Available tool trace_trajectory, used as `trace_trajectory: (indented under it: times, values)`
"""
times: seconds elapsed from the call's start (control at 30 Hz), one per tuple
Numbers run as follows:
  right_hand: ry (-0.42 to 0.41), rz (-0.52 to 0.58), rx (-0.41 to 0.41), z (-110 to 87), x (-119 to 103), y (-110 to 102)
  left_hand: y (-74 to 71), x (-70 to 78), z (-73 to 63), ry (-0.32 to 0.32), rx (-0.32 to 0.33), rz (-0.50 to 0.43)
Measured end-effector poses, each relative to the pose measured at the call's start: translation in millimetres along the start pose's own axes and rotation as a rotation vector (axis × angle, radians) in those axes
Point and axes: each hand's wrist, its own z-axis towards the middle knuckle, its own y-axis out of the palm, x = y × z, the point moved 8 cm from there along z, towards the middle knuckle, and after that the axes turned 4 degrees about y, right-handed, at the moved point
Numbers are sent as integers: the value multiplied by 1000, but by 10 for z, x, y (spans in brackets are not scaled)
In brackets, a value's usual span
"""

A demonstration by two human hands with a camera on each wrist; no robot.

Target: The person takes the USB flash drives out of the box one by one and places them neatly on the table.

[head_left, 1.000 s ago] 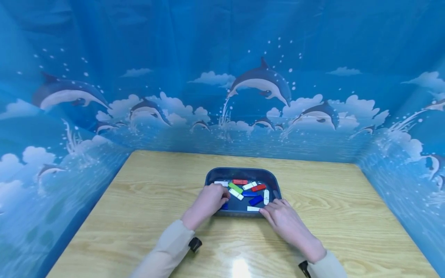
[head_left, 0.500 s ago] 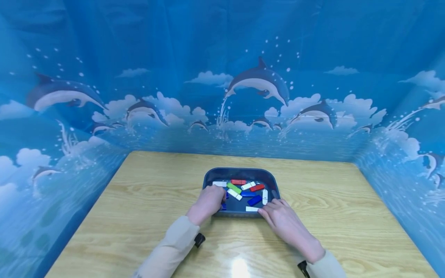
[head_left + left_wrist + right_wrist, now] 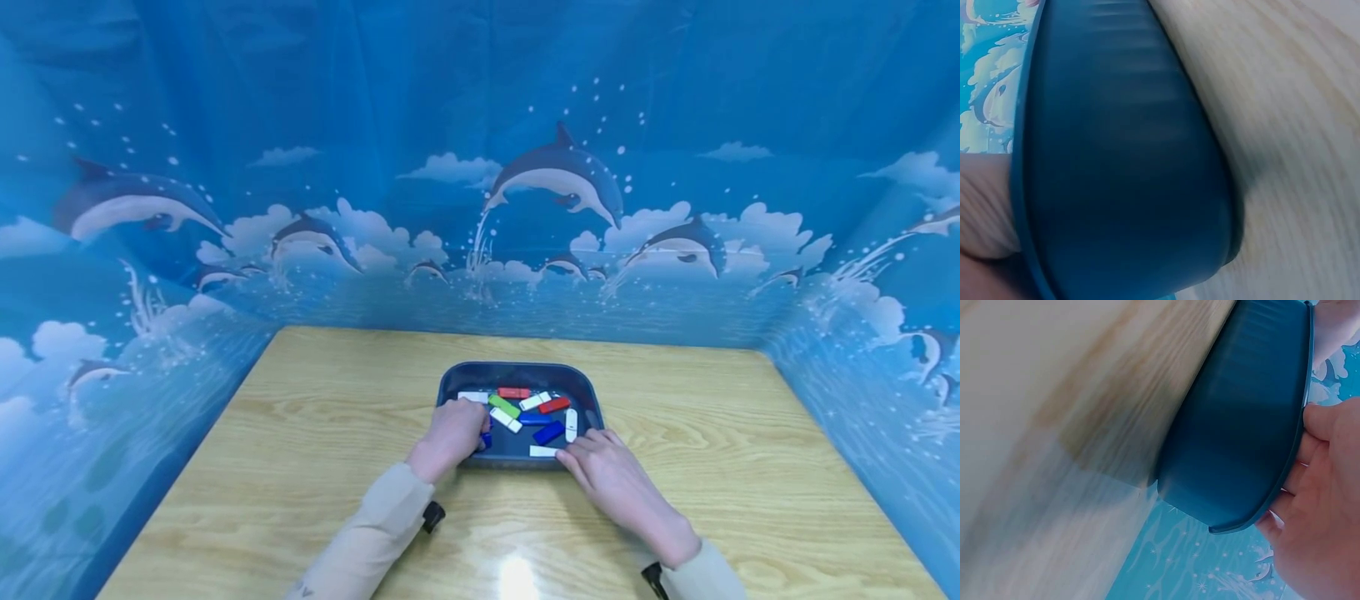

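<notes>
A dark blue plastic tray (image 3: 517, 372) stands on the table, with several USB sticks lying loose inside. My left hand (image 3: 453, 433) reaches over its near left side, fingers curled down at a blue USB stick (image 3: 486, 440), which they pinch; the fingertips are mostly hidden. At the near right corner my right hand (image 3: 611, 475) holds the rim, its thumb beside a white USB stick (image 3: 543, 452). The right wrist view shows the right hand's fingers (image 3: 1295, 478) behind the tray wall (image 3: 1235, 437). In the left wrist view, the tray wall (image 3: 1116, 144) hides the left fingertips.
Also in the tray are a green USB stick (image 3: 504, 406), a red one (image 3: 555, 405), a dark blue one (image 3: 550, 432) and several others. The wood-grain table (image 3: 337, 392) ends at a blue dolphin-print backdrop (image 3: 480, 167) on the back and sides.
My left hand has shifted slightly inside the tray's left side, and the blue USB stick at its fingers has moved and tilted. The right hand stays at the rim.
</notes>
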Motion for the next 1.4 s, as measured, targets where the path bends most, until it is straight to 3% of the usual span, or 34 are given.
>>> trace_trajectory:
  times: [0.23,0.4,0.53,0.8,0.93,1.2,1.4]
  values:
    - [-2,7,0,0,-21,-5,-20,-49,-1,-5,89,-39]
    - [-2,2,-2,3,-26,4,-57,-51,-37,-9,126,-129]
    - [-3,0,2,8,-29,9,-125,-36,-72,-7,183,-237]
    - [-7,-8,17,8,-26,4,-274,-97,-158,-40,288,-570]
    - [-8,-11,9,12,-19,9,-308,-131,-242,-70,291,-642]
    - [-1,-12,-1,14,2,21,-250,-179,-410,-131,211,-874]
    - [6,-3,3,13,3,12,-229,-226,-557,-143,223,-901]
